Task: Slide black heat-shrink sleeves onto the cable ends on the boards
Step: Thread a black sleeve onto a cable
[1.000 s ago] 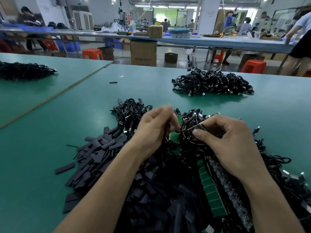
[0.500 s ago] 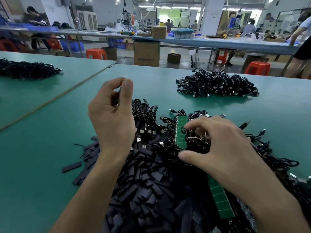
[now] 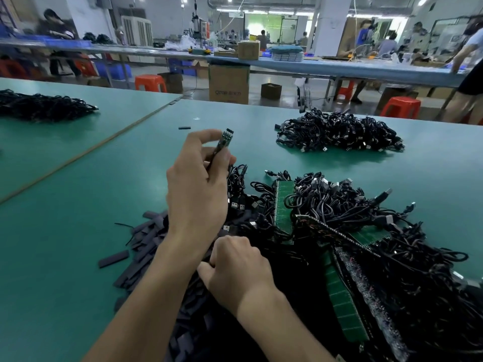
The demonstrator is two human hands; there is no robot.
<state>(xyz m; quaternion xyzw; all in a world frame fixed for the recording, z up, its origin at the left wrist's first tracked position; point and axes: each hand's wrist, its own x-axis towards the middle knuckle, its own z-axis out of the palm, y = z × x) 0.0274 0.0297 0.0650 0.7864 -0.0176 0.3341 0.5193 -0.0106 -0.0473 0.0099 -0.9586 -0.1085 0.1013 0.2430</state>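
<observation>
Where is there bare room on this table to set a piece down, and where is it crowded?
Bare table lies left of the sleeve pile, up to the seam. A free strip runs between the far cable pile and the near cable heap. Crowded: around the left hand, holding a small board, and the right hand.

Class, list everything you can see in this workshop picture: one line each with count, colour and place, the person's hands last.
table: one, green, under the near piles.
heat-shrink sleeves: one heap, black, left of the hands.
near cable pile: one, black, right of the hands.
boards: several strips, green, in the near cable pile.
far cable pile: one, black, farther right.
left cable pile: one, black, on the neighbouring table.
cardboard box: one, brown, floor beyond the table.
stools: at least two, orange, floor beyond.
left hand: raised, pinches a small dark part.
right hand: low, curled into the sleeve heap; grip hidden.
</observation>
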